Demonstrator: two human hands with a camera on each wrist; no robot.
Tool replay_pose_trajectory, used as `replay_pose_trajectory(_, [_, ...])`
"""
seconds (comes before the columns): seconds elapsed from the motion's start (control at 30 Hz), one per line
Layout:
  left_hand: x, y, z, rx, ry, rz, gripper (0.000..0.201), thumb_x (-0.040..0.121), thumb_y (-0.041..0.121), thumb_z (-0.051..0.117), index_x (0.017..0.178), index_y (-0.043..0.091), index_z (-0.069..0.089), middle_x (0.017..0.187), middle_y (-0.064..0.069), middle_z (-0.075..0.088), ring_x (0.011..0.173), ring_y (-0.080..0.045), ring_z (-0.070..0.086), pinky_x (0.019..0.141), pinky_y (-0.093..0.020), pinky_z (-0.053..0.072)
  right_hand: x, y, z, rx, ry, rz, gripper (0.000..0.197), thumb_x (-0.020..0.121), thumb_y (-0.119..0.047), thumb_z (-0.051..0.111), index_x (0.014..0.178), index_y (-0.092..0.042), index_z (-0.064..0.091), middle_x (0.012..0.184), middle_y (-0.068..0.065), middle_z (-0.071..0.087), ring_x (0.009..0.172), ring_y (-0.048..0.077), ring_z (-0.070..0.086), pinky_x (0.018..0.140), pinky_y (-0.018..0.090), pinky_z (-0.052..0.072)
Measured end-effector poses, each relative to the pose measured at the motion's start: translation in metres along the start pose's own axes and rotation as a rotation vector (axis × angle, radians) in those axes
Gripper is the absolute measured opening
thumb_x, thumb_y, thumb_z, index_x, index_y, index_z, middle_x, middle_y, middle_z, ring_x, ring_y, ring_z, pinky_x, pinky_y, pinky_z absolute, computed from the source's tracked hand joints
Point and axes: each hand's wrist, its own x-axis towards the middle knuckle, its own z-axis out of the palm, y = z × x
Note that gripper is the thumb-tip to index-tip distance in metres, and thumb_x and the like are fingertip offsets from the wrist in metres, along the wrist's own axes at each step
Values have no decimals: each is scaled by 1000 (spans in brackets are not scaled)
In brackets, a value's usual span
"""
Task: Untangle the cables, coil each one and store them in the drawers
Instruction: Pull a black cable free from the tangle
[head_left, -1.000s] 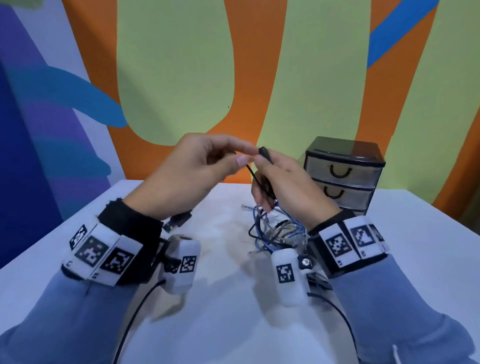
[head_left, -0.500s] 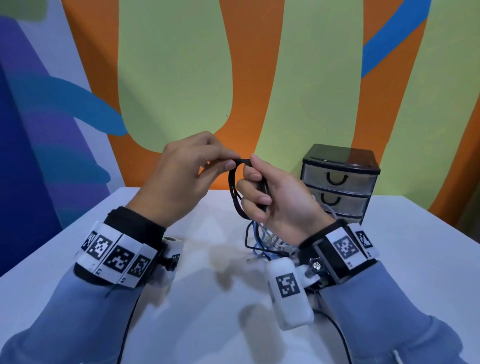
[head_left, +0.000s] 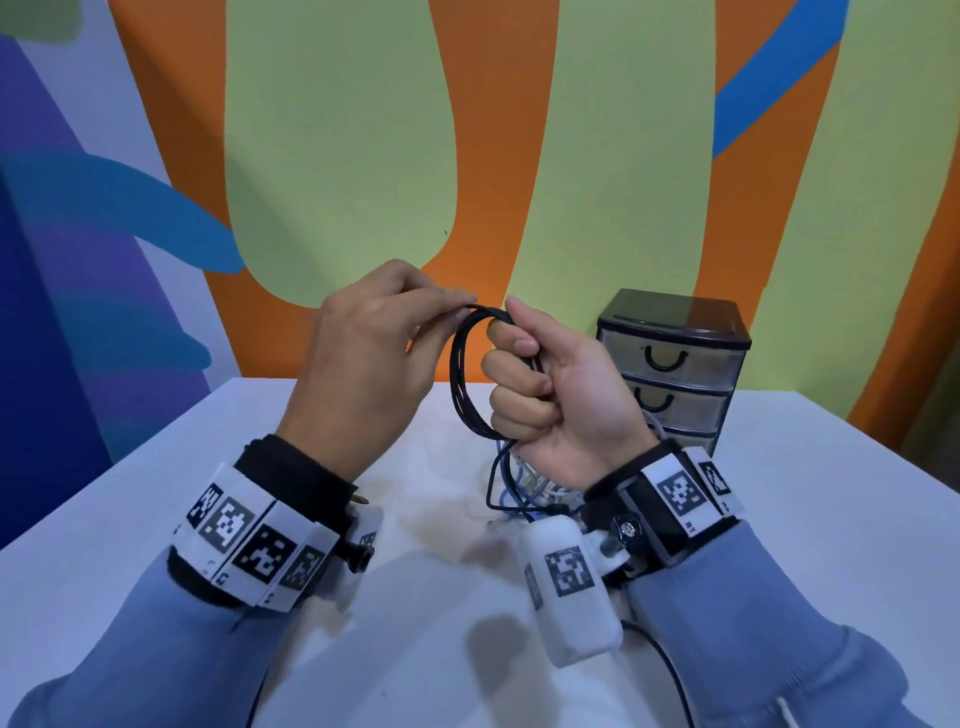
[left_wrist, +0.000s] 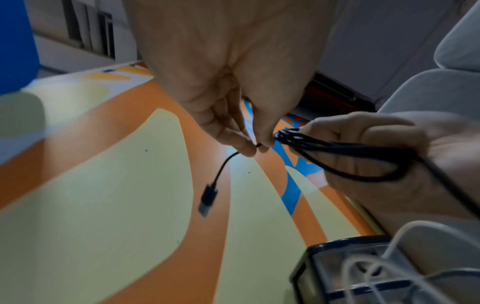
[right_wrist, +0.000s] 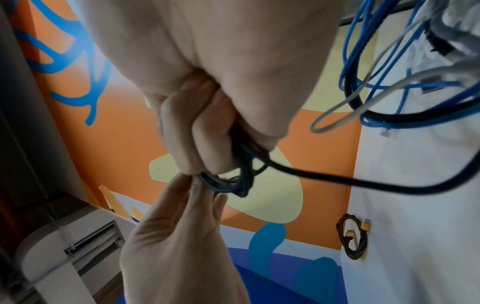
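Note:
Above the white table (head_left: 156, 499) my right hand (head_left: 540, 389) grips a coil of thin black cable (head_left: 462, 374), its fingers curled round the loops (right_wrist: 228, 181). My left hand (head_left: 374, 358) pinches the cable's free end at the coil's top (left_wrist: 255, 145); a short tail with a dark plug (left_wrist: 207, 198) hangs from that pinch. A tangle of blue, white and black cables (head_left: 524, 483) lies on the table under my right wrist. One black strand runs from the coil down to it (right_wrist: 337, 181).
A small chest of drawers (head_left: 670, 364) with a black top and closed translucent drawers stands at the back right, against the painted wall. A coiled dark cable with yellow plugs (right_wrist: 353, 238) lies on the table to the left.
The black cable has been wound into a round coil in my right hand. Both hands have risen a little, and my left hand has brought the free end up to the coil's top.

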Motion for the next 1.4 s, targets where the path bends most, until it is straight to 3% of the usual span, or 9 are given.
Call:
replay_pose_trajectory(0.13, [3, 21, 4, -660, -66, -537, 26, 104, 8, 58, 119, 12, 79, 104, -4, 82, 96, -21, 78, 93, -35, 60, -1, -4, -1, 95, -5, -65, 38, 106, -39, 40, 72, -24, 33, 55, -8, 9, 39, 9, 4, 39, 23, 5])
replay_pose_trajectory(0.2, [5, 28, 0, -907, -122, -658, 25, 100, 11, 64, 123, 11, 75, 107, -13, 81, 103, -24, 78, 98, -38, 59, -2, -6, -3, 105, 17, -103, 38, 106, -38, 41, 71, -24, 34, 55, -9, 8, 39, 9, 3, 39, 23, 4])
replay_pose_trajectory(0.43, [2, 30, -1, -888, -168, -708, 48, 85, -8, 79, 127, 13, 69, 96, -13, 82, 88, -24, 76, 92, -34, 59, 5, -3, -10, 37, 108, -142, 39, 109, -37, 42, 75, -20, 48, 52, -10, 12, 36, 6, 8, 33, 18, 13])
replay_pose_trajectory(0.63, [1, 32, 2, -972, -81, -794, 48, 87, -4, 79, 130, 13, 63, 99, -18, 81, 92, -28, 76, 98, -45, 57, 16, 6, -12, -219, 343, -388, 34, 106, -32, 58, 105, 0, 70, 64, 0, 12, 41, 6, 17, 39, 19, 17])
replay_pose_trajectory(0.77, [2, 34, 4, -1205, -99, -865, 54, 88, -9, 72, 135, 10, 53, 98, -18, 79, 88, -25, 72, 85, -30, 59, 15, 7, -16, -372, 482, -520, 47, 102, -30, 67, 101, 17, 63, 65, 4, 22, 52, 14, 19, 43, 19, 22])
replay_pose_trajectory(0.87, [2, 34, 5, -1319, -155, -924, 59, 82, -4, 68, 137, 11, 54, 92, -14, 75, 86, -23, 68, 89, -32, 55, 14, 7, -16, -504, 544, -573, 43, 102, -34, 68, 89, 8, 69, 63, 5, 30, 58, 20, 26, 49, 21, 28])
replay_pose_trajectory(1.0, [1, 30, 3, -1460, -215, -999, 55, 80, 0, 56, 134, 11, 59, 82, -7, 60, 80, -23, 57, 98, -41, 43, 16, 12, -12, -683, 533, -609, 36, 106, -39, 60, 76, -27, 76, 59, -7, 33, 57, 15, 30, 57, 27, 27])
replay_pose_trajectory(1.23, [-1, 35, 6, -1218, -250, -885, 63, 75, -16, 64, 132, 10, 69, 77, -5, 53, 75, -20, 50, 91, -36, 50, 13, 10, -12, -791, 503, -590, 33, 111, -32, 48, 102, -18, 77, 50, -23, 45, 51, 2, 41, 58, 17, 29])
replay_pose_trajectory(1.4, [0, 32, 7, -1027, -138, -892, 56, 86, -25, 54, 125, 11, 73, 91, -12, 75, 83, -23, 64, 86, -38, 56, 12, 5, -15, -864, 475, -613, 27, 110, -25, 52, 110, -10, 74, 68, -24, 62, 66, -4, 56, 65, 11, 39])
